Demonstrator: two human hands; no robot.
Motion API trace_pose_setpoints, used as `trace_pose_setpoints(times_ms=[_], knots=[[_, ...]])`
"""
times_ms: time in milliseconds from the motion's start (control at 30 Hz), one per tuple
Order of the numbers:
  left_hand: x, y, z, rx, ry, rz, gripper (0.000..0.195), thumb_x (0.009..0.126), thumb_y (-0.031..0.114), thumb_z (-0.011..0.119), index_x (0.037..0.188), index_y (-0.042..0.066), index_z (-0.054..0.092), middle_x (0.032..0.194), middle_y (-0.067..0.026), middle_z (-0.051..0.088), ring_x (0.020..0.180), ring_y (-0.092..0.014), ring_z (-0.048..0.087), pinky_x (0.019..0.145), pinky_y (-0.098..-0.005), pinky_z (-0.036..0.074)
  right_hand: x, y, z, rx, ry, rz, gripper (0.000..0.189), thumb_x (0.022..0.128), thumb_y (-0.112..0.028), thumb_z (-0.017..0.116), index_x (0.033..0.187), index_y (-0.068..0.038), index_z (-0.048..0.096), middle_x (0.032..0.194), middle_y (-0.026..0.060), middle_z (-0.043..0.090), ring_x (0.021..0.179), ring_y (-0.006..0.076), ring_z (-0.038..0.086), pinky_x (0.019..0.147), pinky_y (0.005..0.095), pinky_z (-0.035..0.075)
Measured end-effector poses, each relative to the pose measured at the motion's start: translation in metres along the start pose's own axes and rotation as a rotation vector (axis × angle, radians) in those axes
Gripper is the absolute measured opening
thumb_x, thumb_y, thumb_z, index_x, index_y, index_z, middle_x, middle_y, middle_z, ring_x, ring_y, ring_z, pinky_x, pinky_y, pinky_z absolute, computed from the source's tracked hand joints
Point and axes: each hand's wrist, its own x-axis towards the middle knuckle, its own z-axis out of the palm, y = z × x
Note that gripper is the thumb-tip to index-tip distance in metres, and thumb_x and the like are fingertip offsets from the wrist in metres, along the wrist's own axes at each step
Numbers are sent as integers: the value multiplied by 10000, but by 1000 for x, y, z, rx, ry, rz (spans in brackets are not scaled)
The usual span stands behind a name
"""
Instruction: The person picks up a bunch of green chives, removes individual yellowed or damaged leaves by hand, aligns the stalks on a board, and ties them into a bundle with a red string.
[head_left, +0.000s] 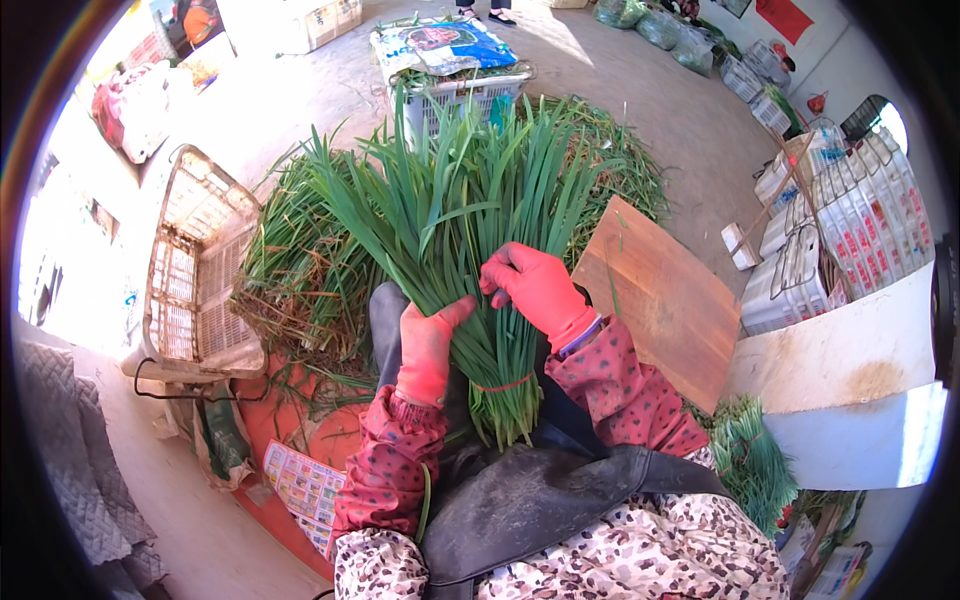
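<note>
A large bunch of long flat green leaves, like garlic chives (450, 202), stands fanned out over my lap, its stems bound low down by a red band (504, 384). My left hand (433, 337), in a red rubber glove, grips the bunch's left side, thumb across the leaves. On the right side of the leaves, above the band, lies my gloved right hand (536, 289) with its fingers curled; whether they pinch a leaf is hard to tell. A dark apron (525, 517) covers my lap below the stem ends.
Heaps of loose greens (307, 255) lie beyond my knees. An empty dirty crate (199, 277) is at left, a wooden board (660, 300) at right. Ahead stands a filled white crate (457, 101); stacked crates (862, 217) and tied bundles (750, 457) are at right. People are in the background.
</note>
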Motion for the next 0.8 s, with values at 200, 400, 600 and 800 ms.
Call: trace_pose_setpoints(times_ms=[200,400,600,800], knots=[[0,2,0,10,8,-21,293,756,-23,709,1042,3,652,975,-61,686,827,-153,648,756,-283,519,-4,-5,8,-324,107,-43,206,851,-188,628,950,-7,632,790,82,671,668,167,644,621,291,509],[-1,0,-1,-8,-4,-5,292,758,-12,710,1044,8,656,969,-58,686,828,-149,648,752,-279,519,4,12,10,-616,92,-139,256,798,-269,672,941,-56,669,767,101,669,686,234,654,650,336,509],[1,-2,-8,-9,2,-16,297,757,-9,709,1048,7,655,966,-53,685,827,-148,646,749,-276,518,1,6,19,-640,103,-131,269,782,-322,667,898,-80,665,770,111,665,736,281,649,666,382,500],[2,-3,-10,11,8,-10,292,757,-7,706,1044,6,654,962,-55,685,823,-151,646,746,-279,517,2,10,13,-475,35,-94,219,814,-243,684,856,-35,630,753,61,660,654,180,634,612,301,495]])
